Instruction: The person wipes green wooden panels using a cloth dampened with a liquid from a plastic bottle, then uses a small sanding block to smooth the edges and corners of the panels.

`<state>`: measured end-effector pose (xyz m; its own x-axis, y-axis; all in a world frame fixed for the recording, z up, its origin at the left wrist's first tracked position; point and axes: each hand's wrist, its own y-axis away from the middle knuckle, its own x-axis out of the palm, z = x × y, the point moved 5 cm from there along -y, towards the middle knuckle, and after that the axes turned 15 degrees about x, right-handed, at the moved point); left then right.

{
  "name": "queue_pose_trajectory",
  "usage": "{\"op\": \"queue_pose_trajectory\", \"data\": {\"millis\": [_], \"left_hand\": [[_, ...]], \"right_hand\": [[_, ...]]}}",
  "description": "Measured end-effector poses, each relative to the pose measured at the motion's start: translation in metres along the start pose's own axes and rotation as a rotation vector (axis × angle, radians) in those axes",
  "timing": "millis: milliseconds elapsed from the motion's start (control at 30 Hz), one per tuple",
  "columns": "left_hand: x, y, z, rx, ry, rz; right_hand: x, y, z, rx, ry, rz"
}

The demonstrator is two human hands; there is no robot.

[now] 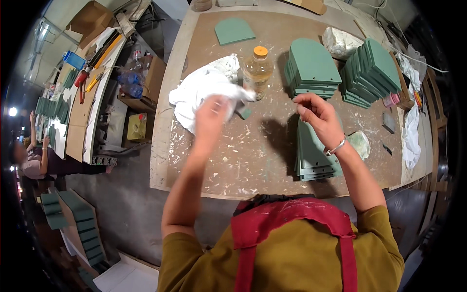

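Note:
My left hand [212, 116], smeared by motion, is closed on a bunched white cloth [192, 95]. A small green piece [242, 113] lies beside the cloth. Just behind stands a clear bottle [258, 75] of yellowish liquid with an orange cap. My right hand [320, 119], with a bracelet at the wrist, hovers over the near stack of green round-topped panels [316, 158]. Its fingers are loosely bent and apart, with nothing visible between them. Two more panel stacks rise farther back, one in the middle [314, 63] and one at the right [374, 68].
One green panel [234, 31] lies flat at the far edge of the worktable [219, 180]. A whitish wrapped bundle [342, 43], a grey block [388, 122] and a pale rag [359, 145] sit at the right. Another person [41, 158] works at a bench on the left.

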<state>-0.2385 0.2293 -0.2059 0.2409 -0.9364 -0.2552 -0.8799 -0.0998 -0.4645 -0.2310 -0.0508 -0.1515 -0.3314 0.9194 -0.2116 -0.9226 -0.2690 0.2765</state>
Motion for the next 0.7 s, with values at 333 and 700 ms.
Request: {"op": "queue_pose_trajectory", "data": {"millis": [333, 700], "left_hand": [[-0.105, -0.05, 0.066, -0.285, 0.669, -0.448], [-0.15, -0.014, 0.115, -0.348, 0.292, -0.662]], "right_hand": [[0.112, -0.078, -0.011, -0.126, 0.962, -0.022], [0.13, -0.08, -0.014, -0.114, 1.054, -0.097]]}}
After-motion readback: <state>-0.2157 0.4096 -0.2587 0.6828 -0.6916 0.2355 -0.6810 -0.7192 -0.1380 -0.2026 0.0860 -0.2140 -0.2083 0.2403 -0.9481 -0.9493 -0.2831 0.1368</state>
